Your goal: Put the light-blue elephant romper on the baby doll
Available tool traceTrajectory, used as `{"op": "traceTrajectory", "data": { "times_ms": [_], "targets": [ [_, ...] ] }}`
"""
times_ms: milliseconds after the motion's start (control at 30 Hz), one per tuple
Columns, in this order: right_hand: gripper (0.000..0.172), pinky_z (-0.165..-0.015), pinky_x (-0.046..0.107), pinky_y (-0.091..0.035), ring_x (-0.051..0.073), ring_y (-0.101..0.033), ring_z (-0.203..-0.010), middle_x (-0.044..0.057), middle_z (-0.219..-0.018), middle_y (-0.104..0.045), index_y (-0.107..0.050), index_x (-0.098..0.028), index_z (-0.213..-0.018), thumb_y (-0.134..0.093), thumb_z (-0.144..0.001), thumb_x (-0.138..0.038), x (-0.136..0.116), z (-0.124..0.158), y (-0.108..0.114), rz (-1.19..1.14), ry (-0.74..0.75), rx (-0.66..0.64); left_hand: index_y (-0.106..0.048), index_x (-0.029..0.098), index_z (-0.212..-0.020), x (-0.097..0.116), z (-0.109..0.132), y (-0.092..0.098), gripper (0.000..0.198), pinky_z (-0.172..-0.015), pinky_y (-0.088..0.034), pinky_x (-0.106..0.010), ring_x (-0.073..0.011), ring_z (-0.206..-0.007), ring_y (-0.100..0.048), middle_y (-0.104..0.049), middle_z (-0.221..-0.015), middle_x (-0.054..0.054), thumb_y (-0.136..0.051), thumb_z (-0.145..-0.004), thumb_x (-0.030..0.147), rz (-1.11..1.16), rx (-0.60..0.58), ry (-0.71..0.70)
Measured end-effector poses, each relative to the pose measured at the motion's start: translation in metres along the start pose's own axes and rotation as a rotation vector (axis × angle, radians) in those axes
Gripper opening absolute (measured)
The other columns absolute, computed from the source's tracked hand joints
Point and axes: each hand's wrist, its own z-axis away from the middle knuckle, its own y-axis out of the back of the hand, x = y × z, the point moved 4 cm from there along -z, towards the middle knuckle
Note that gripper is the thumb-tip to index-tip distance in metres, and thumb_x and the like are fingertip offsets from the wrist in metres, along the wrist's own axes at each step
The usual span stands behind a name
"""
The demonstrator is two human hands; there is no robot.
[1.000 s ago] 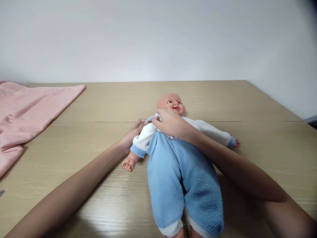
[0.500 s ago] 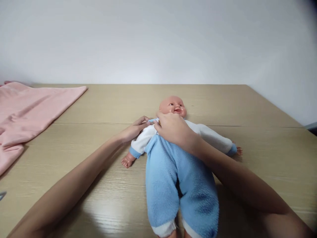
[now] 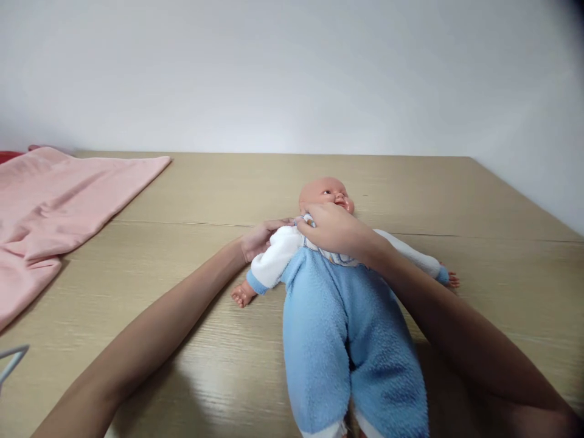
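A baby doll [image 3: 326, 188] lies on its back with its head at the far end, its face turned to the right. It wears a romper [image 3: 314, 316] with blue fleece legs, white sleeves and a printed white chest. At the doll's shoulder on the left, my left hand [image 3: 262, 238] is closed on the romper near the collar; its fingertips are partly hidden. My right hand [image 3: 335, 228] lies across the upper chest below the chin, thumb and fingers pinching the romper at the neckline. It covers much of the chest print.
A pink cloth [image 3: 68, 207] is spread over the left side of the wooden table [image 3: 219, 188], with a bit of red [image 3: 8, 156] behind it. A pale bent rod [image 3: 13, 360] pokes in at the lower left edge. A white wall [image 3: 292, 73] stands behind the table.
The whole view has shifted a little, so everything sits further right. My right hand has moved slightly on the chest, showing more of the print. Both hands stay at the collar.
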Motion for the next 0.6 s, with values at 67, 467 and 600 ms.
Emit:
{"op": "traceTrajectory", "data": {
  "times_ms": [67,467,600],
  "targets": [
    [0.035,-0.069,0.033,-0.037,0.024,-0.071,-0.088,0.019,-0.106,-0.084,-0.076,-0.011,-0.102,-0.049,-0.113,-0.031,0.0,0.0,0.001,0.01,0.007,-0.028,-0.074,0.022,-0.1,-0.001,0.001,-0.002,0.033,-0.089,-0.061,-0.041,-0.0264,-0.09,-0.073,-0.076,-0.095,-0.005,-0.082,-0.077,0.045,-0.056,0.002,-0.045],
    [0.041,-0.074,0.035,-0.047,0.033,-0.081,-0.103,0.023,-0.113,-0.086,-0.08,-0.01,-0.114,-0.047,-0.114,-0.034,-0.003,0.002,-0.006,0.135,-0.029,0.054,-0.051,0.023,-0.134,0.05,0.049,-0.012,0.064,-0.089,-0.051,-0.036,-0.0272,-0.111,-0.066,-0.07,-0.132,-0.01,-0.075,-0.094,0.066,-0.798,0.021,0.055],
    [0.036,-0.078,0.034,-0.053,0.034,-0.083,-0.111,0.023,-0.117,-0.087,-0.084,-0.009,-0.117,-0.056,-0.106,-0.029,-0.009,0.004,-0.003,0.173,-0.091,0.009,-0.037,0.023,-0.148,0.061,0.067,-0.009,0.075,-0.081,-0.049,-0.035,-0.0255,-0.093,-0.067,-0.071,-0.099,-0.002,-0.069,-0.095,0.067,-1.041,-0.115,0.208]
  ]
}}
